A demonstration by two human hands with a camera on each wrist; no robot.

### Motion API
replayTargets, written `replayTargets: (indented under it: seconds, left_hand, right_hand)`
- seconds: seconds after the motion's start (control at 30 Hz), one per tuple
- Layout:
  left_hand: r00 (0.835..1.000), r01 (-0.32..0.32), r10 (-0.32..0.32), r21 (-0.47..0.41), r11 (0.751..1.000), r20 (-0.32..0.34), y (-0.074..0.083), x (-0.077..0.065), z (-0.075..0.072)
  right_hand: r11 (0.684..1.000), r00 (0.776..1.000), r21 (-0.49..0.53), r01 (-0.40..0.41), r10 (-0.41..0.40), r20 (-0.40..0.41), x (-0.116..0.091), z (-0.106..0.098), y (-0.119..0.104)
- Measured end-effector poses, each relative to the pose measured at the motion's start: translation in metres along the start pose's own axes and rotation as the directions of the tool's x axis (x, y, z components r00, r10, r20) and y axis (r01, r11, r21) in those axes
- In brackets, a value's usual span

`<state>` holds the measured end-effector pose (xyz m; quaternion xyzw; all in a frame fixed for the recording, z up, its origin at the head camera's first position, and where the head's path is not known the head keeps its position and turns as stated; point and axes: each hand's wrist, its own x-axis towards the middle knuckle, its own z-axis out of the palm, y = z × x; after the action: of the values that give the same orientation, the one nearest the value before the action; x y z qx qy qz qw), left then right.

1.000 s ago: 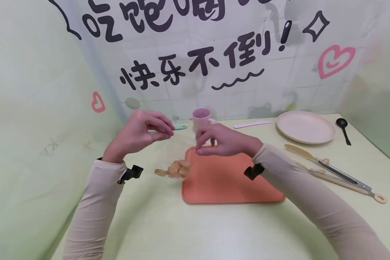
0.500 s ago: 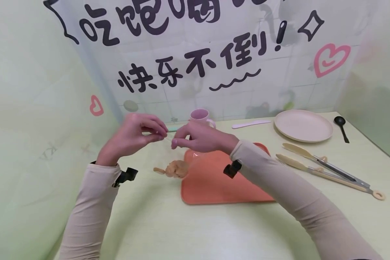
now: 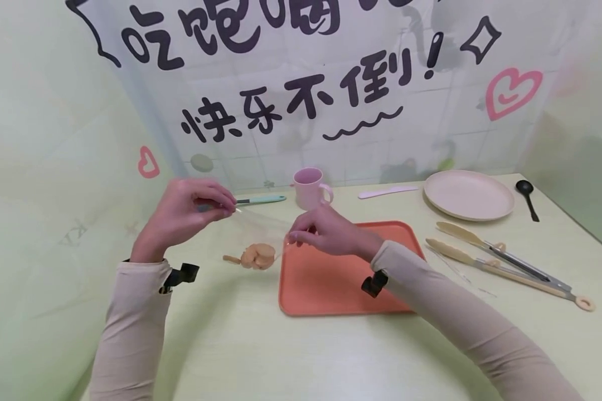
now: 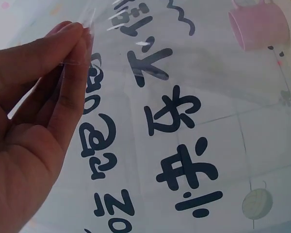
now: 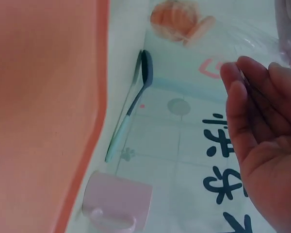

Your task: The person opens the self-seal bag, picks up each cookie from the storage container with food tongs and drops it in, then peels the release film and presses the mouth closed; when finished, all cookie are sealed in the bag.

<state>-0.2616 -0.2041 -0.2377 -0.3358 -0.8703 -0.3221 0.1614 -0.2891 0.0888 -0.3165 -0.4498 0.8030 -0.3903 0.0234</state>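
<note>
A clear plastic bag (image 3: 263, 225) stretches between both hands, with several brown, bread-like pieces (image 3: 258, 256) low in it, over the table left of the tray. My left hand (image 3: 185, 214) pinches the bag's upper left edge between thumb and fingers; the left wrist view shows the film at the left fingertips (image 4: 82, 36). My right hand (image 3: 331, 231) pinches the bag's other side above the orange tray's left edge. In the right wrist view, the right hand (image 5: 266, 121) has thumb and fingertips together, and the brown pieces (image 5: 177, 22) look blurred.
An orange tray (image 3: 341, 278) lies below the right hand. Behind stand a pink mug (image 3: 308, 189), a green-handled utensil (image 3: 263, 199) and a lilac knife (image 3: 388, 192). To the right are a pink plate (image 3: 469, 195), a black spoon (image 3: 528, 197) and tongs (image 3: 511, 264).
My right hand first came left towards the left hand, then went back right and lower. My left hand moved left. The bag now spreads between them, its brown pieces shifted slightly left.
</note>
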Motion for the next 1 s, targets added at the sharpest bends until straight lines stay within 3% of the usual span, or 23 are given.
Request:
replayTargets:
  seconds: [0.17, 0.27, 0.33, 0.43, 0.47, 0.53, 0.63, 0.73, 0.87, 1.0]
  left_hand:
    - [0.999, 0.032, -0.031, -0.014, 0.999, 0.029, -0.007, -0.014, -0.011]
    - [0.992, 0.04, -0.038, -0.012, 0.999, 0.119, -0.012, -0.022, -0.022]
    - [0.972, 0.051, -0.048, -0.011, 0.999, 0.232, -0.014, -0.029, -0.031]
    - [0.923, 0.06, -0.043, -0.032, 0.998, 0.382, -0.014, -0.041, -0.044]
    - [0.908, 0.061, -0.038, -0.042, 0.997, 0.417, -0.015, -0.045, -0.047]
    - [0.898, 0.076, -0.051, -0.039, 0.996, 0.437, -0.019, -0.052, -0.049]
    - [0.895, 0.139, -0.136, 0.024, 0.99, 0.426, -0.04, -0.052, -0.037]
    - [0.885, 0.219, -0.253, 0.131, 0.967, 0.391, -0.077, -0.041, -0.009]
    - [0.869, 0.263, -0.336, 0.238, 0.935, 0.363, -0.124, -0.023, 0.032]
    - [0.825, 0.329, -0.428, 0.303, 0.894, 0.368, -0.149, -0.013, 0.058]
  right_hand:
    - [0.997, 1.0, 0.077, 0.002, -0.001, -0.008, 0.005, 0.011, -0.008]
    - [0.994, 0.999, 0.109, -0.032, 0.028, 0.034, 0.009, 0.021, -0.014]
    - [0.99, 0.996, 0.135, -0.043, 0.032, 0.084, 0.01, 0.027, -0.021]
    - [0.984, 0.987, 0.172, -0.039, 0.01, 0.162, 0.009, 0.035, -0.033]
    - [0.982, 0.984, 0.186, -0.034, 0.0, 0.18, 0.009, 0.038, -0.036]
    - [0.982, 0.981, 0.185, -0.031, -0.006, 0.194, 0.01, 0.042, -0.038]
    - [0.993, 0.986, 0.103, -0.054, 0.037, 0.16, 0.019, 0.048, -0.024]
    - [0.992, 0.987, -0.069, -0.109, 0.116, 0.11, 0.035, 0.055, 0.003]
    - [0.936, 0.966, -0.302, -0.182, 0.227, 0.121, 0.052, 0.062, 0.032]
    - [0.866, 0.932, -0.447, -0.222, 0.324, 0.165, 0.064, 0.063, 0.046]
